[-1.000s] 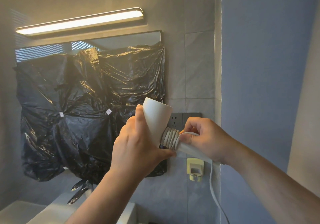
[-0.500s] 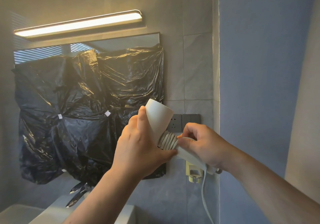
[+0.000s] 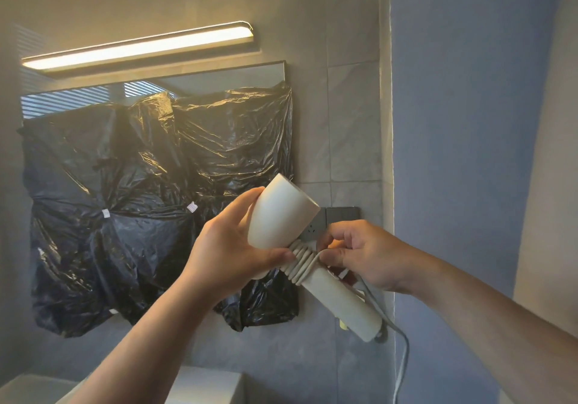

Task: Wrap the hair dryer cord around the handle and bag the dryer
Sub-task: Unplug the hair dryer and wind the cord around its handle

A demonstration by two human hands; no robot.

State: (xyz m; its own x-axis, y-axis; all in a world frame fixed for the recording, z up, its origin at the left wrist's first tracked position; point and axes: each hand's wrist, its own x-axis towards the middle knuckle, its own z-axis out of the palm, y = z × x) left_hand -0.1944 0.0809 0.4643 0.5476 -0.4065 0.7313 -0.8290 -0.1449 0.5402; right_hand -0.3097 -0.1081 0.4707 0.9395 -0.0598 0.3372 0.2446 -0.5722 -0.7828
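Observation:
A white hair dryer (image 3: 281, 212) is held up in front of the wall, barrel pointing up and to the left, handle (image 3: 341, 303) slanting down to the right. My left hand (image 3: 231, 247) grips the barrel. Several turns of the white cord (image 3: 300, 259) sit around the top of the handle. My right hand (image 3: 359, 253) pinches the cord against those turns. The loose cord leaves the handle's lower end and hangs down past the frame's bottom edge. No bag for the dryer is in sight.
Black plastic sheeting (image 3: 150, 190) covers the mirror on the left. A light bar (image 3: 140, 48) glows above it. Dark wall sockets (image 3: 331, 219) sit behind the dryer. A blue wall (image 3: 469, 122) rises on the right. A pale basin edge (image 3: 203, 385) lies below.
The dryer has tilted so that more of the handle shows. My right hand has slid from around the handle to its top, pinching the cord at the coils.

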